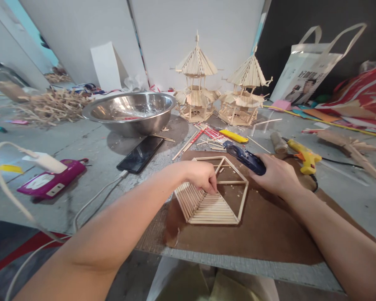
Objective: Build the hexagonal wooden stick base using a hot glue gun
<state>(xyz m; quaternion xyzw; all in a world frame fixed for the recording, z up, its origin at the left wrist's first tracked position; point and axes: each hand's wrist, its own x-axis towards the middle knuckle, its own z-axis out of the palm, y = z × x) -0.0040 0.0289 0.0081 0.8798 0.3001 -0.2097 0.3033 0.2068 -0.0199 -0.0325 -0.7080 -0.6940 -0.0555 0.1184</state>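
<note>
A hexagonal frame of thin wooden sticks (243, 200) lies on a brown board (269, 234). Rows of sticks fill its front and left triangular sections, while the sections on the right and at the back are open. Over its centre is my left hand (203, 176), with fingertips pinched at the point of the front section. Whatever small piece they hold is hidden. My right hand (277, 174) is wrapped round a dark blue hand tool (246, 158), just above the right rim of the frame. The tool's jaw end points to the upper left, and its exact kind is unclear.
Two stick pagodas (196, 98) stand behind, beside a steel bowl (138, 121). A phone (141, 154) and purple power strip (54, 177) lie left. A yellow cutter knife (234, 136), loose sticks and yellow glue gun (305, 156) lie beyond the board. Cables cross the table's left side.
</note>
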